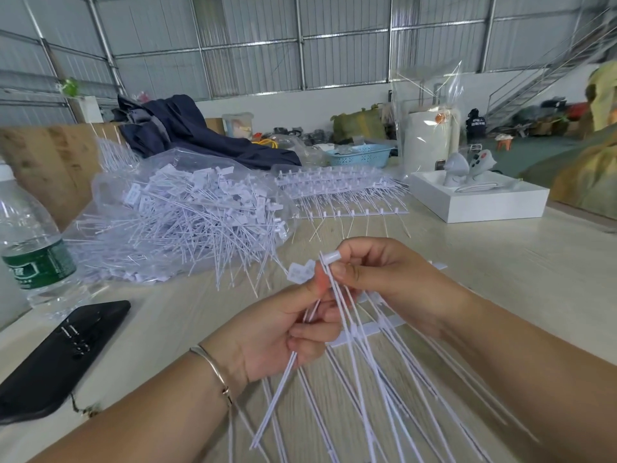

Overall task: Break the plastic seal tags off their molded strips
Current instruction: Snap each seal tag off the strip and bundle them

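My 2 hands meet over a pale wood-grain desk (484, 248). My left hand (283, 332), with 1 thin metal bangle (213, 365) on its wrist, has its fingers curled round the long white tails of a molded strip (365, 330), thumb pressed up against them. My right hand (384, 279) pinches a small white seal tag (330, 256) between thumb and forefinger at the top of the strip, the other fingers loosely bent behind it. 1 more flat tag head (300, 272) sticks out just left of my left thumb.

The strip is white plastic: 1 flat crossbar with many thin stiff tails fanning down toward me (too blurred and overlapping to count).

Beyond my hands, to the left, lies 1 clear plastic bag (110, 182) with a large heap of loose tags (187, 222) spilling from it, each a small rectangular head on a thin tail; any print on the heads is too small to read. To the right of the heap sits 1 stack of unbroken strips (340, 188).

At the left edge stands 1 clear water bottle (30, 242) with a green label whose writing I cannot read, and near it lies 1 black phone (56, 355). Farther back are 1 dark blue garment (187, 132), 1 light blue basket (360, 154), and 1 white tray (480, 205) holding 2 grey controllers (467, 165).
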Demonstrator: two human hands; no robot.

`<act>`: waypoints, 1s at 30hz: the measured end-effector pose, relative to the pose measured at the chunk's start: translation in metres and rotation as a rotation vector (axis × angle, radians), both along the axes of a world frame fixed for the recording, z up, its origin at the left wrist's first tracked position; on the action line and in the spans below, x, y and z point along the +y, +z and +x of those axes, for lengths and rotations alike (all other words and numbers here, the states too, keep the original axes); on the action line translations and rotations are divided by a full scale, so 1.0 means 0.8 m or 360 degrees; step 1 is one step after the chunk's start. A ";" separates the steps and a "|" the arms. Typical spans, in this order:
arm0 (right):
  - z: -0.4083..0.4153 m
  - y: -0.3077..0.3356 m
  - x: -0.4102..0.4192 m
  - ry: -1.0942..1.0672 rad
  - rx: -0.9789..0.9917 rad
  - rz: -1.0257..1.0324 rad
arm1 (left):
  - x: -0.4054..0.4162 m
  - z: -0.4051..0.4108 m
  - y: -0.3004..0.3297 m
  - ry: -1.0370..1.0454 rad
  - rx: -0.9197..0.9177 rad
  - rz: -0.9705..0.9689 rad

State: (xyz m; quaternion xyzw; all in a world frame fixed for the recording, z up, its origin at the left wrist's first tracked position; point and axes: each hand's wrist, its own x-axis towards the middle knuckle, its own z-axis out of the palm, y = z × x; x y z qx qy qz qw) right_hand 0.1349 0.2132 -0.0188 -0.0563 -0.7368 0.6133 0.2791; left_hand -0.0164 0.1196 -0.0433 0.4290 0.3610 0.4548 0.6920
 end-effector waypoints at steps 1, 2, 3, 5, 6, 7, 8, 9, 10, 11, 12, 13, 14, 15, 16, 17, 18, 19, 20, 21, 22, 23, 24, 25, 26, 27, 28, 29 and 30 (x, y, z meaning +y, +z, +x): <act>0.000 0.002 -0.001 -0.0022 0.0015 -0.0004 | 0.001 -0.001 0.000 0.0033 -0.0032 0.0001; 0.001 0.003 -0.001 -0.0055 0.0032 -0.0005 | 0.002 -0.001 0.001 0.0059 -0.0068 0.0005; 0.001 0.004 0.000 -0.0096 0.0042 -0.0004 | 0.002 -0.001 0.001 0.0069 -0.0113 0.0006; 0.002 0.004 0.003 -0.0174 0.0037 -0.0002 | 0.003 -0.002 0.003 0.0055 -0.0244 -0.0008; 0.003 0.004 0.004 -0.0200 0.0036 -0.0007 | 0.002 -0.003 0.004 0.0052 -0.0303 -0.0013; 0.003 0.003 0.005 -0.0224 0.0036 -0.0010 | 0.001 -0.004 0.006 0.0061 -0.0338 -0.0008; 0.004 0.003 0.007 -0.0244 0.0033 -0.0003 | 0.000 -0.005 0.006 0.0078 -0.0341 0.0008; 0.004 0.003 0.008 -0.0258 0.0030 0.0012 | 0.000 -0.006 0.007 0.0096 -0.0314 0.0024; 0.004 0.003 0.009 -0.0269 0.0030 0.0026 | -0.001 -0.006 0.007 0.0110 -0.0275 0.0035; 0.004 0.003 0.010 -0.0283 0.0031 0.0036 | -0.001 -0.005 0.007 0.0123 -0.0243 0.0033; 0.004 0.003 0.010 -0.0300 0.0033 0.0050 | -0.001 -0.005 0.008 0.0141 -0.0223 0.0024; 0.004 0.003 0.010 -0.0315 0.0034 0.0066 | -0.001 -0.005 0.008 0.0160 -0.0211 0.0014; 0.003 0.003 0.010 -0.0333 0.0037 0.0078 | -0.001 -0.005 0.009 0.0173 -0.0205 0.0011; 0.003 0.003 0.010 -0.0359 0.0037 0.0084 | -0.001 -0.004 0.010 0.0178 -0.0211 0.0012; 0.003 0.004 0.010 -0.0397 0.0030 0.0093 | 0.000 -0.005 0.011 0.0180 -0.0229 0.0014; 0.003 0.003 0.010 -0.0438 0.0020 0.0100 | 0.000 -0.005 0.012 0.0187 -0.0246 0.0014; 0.003 0.003 0.011 -0.0469 0.0010 0.0103 | 0.001 -0.006 0.013 0.0197 -0.0255 0.0017; 0.004 0.003 0.011 -0.0480 0.0010 0.0093 | 0.001 -0.007 0.013 0.0207 -0.0256 0.0029; 0.004 0.003 0.012 -0.0478 0.0015 0.0079 | 0.000 -0.007 0.014 0.0218 -0.0259 0.0050; 0.004 0.003 0.013 -0.0460 0.0030 0.0063 | 0.000 -0.007 0.014 0.0239 -0.0267 0.0081; 0.005 0.003 0.014 -0.0441 0.0041 0.0058 | -0.002 -0.007 0.014 0.0272 -0.0281 0.0119; 0.005 0.004 0.015 -0.0428 0.0058 0.0052 | -0.002 -0.006 0.015 0.0329 -0.0288 0.0151; 0.005 0.005 0.015 -0.0425 0.0068 0.0039 | -0.002 -0.006 0.015 0.0412 -0.0271 0.0167; 0.006 0.006 0.015 -0.0427 0.0076 0.0018 | -0.001 -0.005 0.015 0.0504 -0.0231 0.0165; 0.007 0.007 0.015 -0.0436 0.0081 0.0000 | 0.000 -0.005 0.015 0.0584 -0.0187 0.0148; 0.007 0.007 0.015 -0.0451 0.0081 -0.0002 | 0.001 -0.005 0.014 0.0632 -0.0170 0.0127; 0.007 0.007 0.015 -0.0474 0.0070 0.0025 | 0.001 -0.005 0.015 0.0659 -0.0182 0.0110; 0.007 0.007 0.014 -0.0508 0.0053 0.0072 | 0.002 -0.004 0.016 0.0671 -0.0197 0.0100; 0.007 0.006 0.014 -0.0534 0.0037 0.0134 | 0.002 -0.004 0.016 0.0680 -0.0196 0.0098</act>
